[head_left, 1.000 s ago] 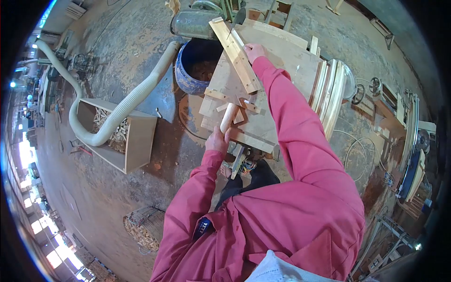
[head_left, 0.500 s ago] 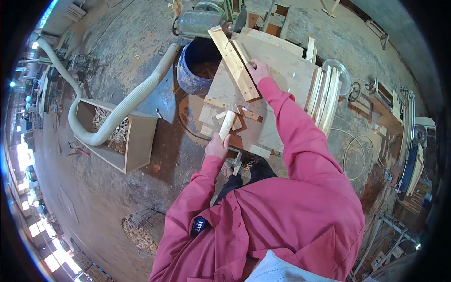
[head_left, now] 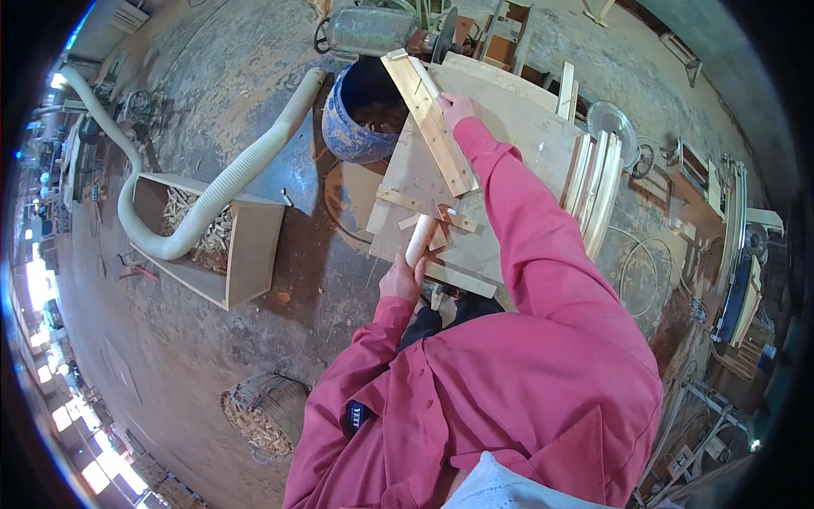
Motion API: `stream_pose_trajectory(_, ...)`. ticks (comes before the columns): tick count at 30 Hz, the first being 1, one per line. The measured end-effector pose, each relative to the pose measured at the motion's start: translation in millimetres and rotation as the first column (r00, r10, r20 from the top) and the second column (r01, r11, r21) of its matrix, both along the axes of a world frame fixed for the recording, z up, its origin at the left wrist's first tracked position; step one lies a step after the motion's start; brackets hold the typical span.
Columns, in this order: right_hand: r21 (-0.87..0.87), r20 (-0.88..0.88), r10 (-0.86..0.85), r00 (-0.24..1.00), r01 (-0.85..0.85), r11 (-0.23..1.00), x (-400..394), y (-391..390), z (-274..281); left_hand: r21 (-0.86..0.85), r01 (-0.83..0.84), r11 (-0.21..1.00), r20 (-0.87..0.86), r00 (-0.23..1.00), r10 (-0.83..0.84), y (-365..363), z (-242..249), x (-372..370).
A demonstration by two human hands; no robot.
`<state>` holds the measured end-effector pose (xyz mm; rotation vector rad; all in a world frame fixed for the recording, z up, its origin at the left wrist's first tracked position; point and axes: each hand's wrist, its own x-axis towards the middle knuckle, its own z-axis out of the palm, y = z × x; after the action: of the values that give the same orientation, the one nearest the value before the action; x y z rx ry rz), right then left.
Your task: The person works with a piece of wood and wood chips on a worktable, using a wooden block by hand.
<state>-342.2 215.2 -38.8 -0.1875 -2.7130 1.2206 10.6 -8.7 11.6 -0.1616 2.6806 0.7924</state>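
Note:
My left hand point(head_left: 401, 279) is closed around the lower end of a short, pale wooden piece point(head_left: 418, 241), which points up over the near edge of the worktable point(head_left: 517, 140). Beyond it lie small wooden offcuts and a strip with holes point(head_left: 398, 199). My right hand point(head_left: 459, 110) is farther out over the tabletop, its fingers closed on the near end of a narrow wooden strip point(head_left: 425, 78). That strip lies along a longer board point(head_left: 430, 124) set at a slant on the table. The fingertips are partly hidden.
A dark round blade point(head_left: 444, 36) stands past the table's far edge beside a green motor point(head_left: 370, 32). A blue barrel point(head_left: 356, 136) is left of the table. Long wooden strips point(head_left: 591, 191) lie at the right. A hose point(head_left: 242, 180) runs over a box of scraps point(head_left: 254, 259).
My right hand has moved slightly forward and left, and the narrow strip reaches closer to the blade. My left hand has shifted slightly right and nearer my body with its wooden piece.

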Motion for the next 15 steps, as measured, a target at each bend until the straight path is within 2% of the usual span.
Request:
stream_pose_trajectory(3, -0.041, 0.003, 0.009, 1.0, -0.008, 0.999, -9, 5, -1, 0.005, 0.001, 1.0, 0.007, 1.0, -0.001, 6, 1, -8)
stream_pose_trajectory(6, 0.028, -0.016, 0.004, 1.0, -0.003, 1.0, -24, 15, 0, -0.007, -0.004, 1.0, -0.015, 1.0, 0.004, 15, 1, -22)
stream_pose_trajectory(8, -0.1, -0.014, 0.054, 0.998, -0.055, 0.993, -37, 22, 0, 0.002, -0.01, 1.0, -0.002, 1.0, 0.01, 22, 4, -35)
stream_pose_trajectory(15, -0.12, -0.018, 0.024, 1.0, -0.026, 0.992, -75, 42, 19, -0.007, -0.005, 1.0, -0.052, 0.999, 0.004, 45, -5, -75)
